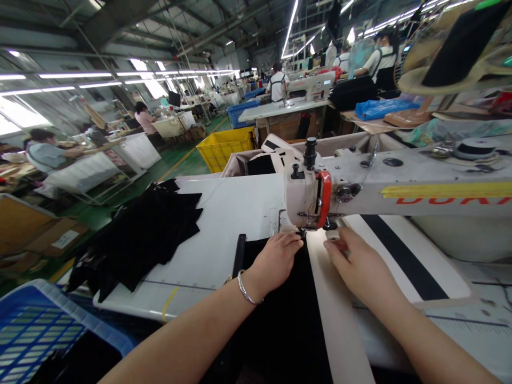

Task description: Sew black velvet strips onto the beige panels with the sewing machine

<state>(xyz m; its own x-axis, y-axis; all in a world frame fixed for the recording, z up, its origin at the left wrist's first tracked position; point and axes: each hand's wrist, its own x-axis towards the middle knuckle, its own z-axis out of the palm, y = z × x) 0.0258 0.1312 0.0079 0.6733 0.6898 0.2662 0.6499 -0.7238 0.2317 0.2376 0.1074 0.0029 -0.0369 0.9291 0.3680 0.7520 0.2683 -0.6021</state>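
My left hand [276,262], wearing a silver bangle [245,288], has its fingers pressed together on the black fabric [288,320], close to the needle area of the sewing machine [306,200]. Alongside the black fabric runs a beige fabric panel [340,314], passing under the machine head. To the right of the needle my right hand [362,264] is closed, thumb and index finger at a small whitish piece [332,234] that I cannot identify. Beneath the machine arm lies a beige panel with a black stripe [404,256], partly hidden by my right hand.
A pile of black cut pieces [148,229] covers the left of the white table [240,202]. At lower left stands a blue basket [52,314]; a yellow bin [226,149] is beyond the table. Striped panels [276,152] sit behind the machine. Other people work farther off.
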